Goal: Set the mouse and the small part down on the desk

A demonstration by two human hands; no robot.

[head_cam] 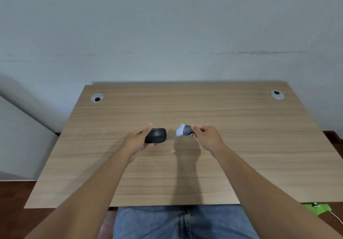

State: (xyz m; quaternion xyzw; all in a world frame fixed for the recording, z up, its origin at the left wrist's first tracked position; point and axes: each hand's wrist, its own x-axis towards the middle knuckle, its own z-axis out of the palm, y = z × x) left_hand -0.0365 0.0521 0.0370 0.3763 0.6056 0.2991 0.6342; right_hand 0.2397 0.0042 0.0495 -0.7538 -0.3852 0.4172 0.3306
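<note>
Head view, nearest first: blue jeans (178, 222) fill the bottom edge at 6 o'clock, with a green object (317, 208) on the floor at 4 o'clock. Both forearms reach out over the wooden worktop (259, 146). Near its centre, the left hand (138, 140) grips a black computer mouse (156, 135), thumb along its far side and fingers curled beneath. Just beside it at 3 o'clock, the right hand (207, 136) pinches a small brush (183, 130) with a dark handle, its pale bristles pointing toward the mouse without touching it. Farther off, two cable grommets (97, 97) sit at 10 and 2 o'clock before the pale wall (167, 25).
</note>
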